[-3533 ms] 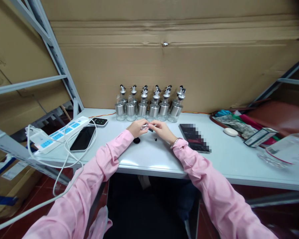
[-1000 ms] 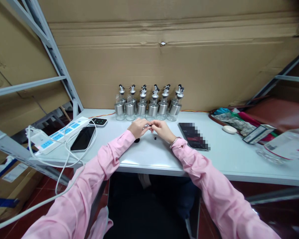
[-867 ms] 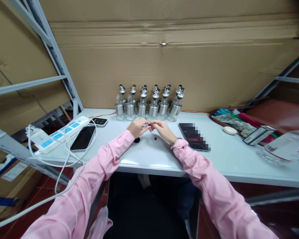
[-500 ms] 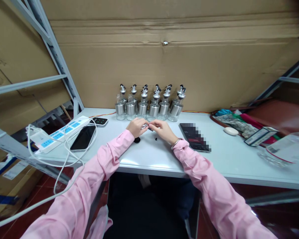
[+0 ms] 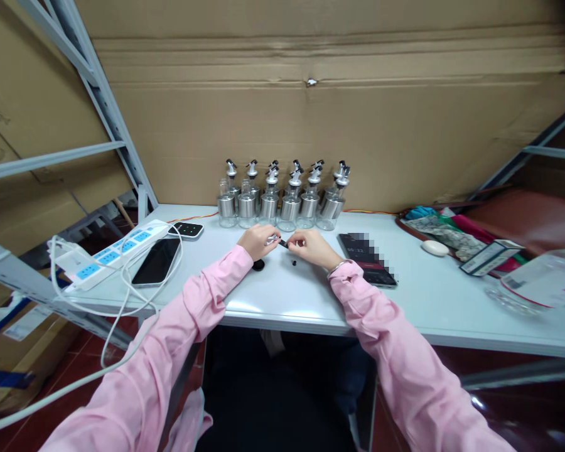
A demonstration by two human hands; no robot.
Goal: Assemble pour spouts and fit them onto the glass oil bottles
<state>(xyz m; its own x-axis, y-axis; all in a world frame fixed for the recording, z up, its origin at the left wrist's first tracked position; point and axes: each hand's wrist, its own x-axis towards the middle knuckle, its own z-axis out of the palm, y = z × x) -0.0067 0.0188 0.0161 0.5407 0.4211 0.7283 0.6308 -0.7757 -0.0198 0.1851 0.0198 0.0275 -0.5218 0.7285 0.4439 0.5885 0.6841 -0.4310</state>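
Note:
In the middle of the table, my left hand [image 5: 257, 242] is closed round a small silver-and-black pour spout [image 5: 283, 243], much like those on the bottles. The black end points toward my right hand [image 5: 313, 247], whose thumb and index finger pinch at its tip. My fingers partly cover the spout. On the table just below my left hand lies a round black cap [image 5: 258, 265]. A tiny black piece [image 5: 294, 263] rests under my right hand. Behind both hands stand two rows of glass bottles [image 5: 289, 209] with steel sleeves; most carry spouts, and two front-left ones have bare necks.
To the left are a white power strip [image 5: 108, 256] with looped cables, a phone [image 5: 157, 260] and a small device [image 5: 186, 230]. A phone with a lit screen [image 5: 365, 257] lies right. Farther right are a white oval object [image 5: 435, 248], a small box [image 5: 492, 257] and plastic bags [image 5: 546, 279].
My right hand has shifted slightly right, opening a small gap between the hands where the spout's black end now shows more. My left hand has hardly moved.

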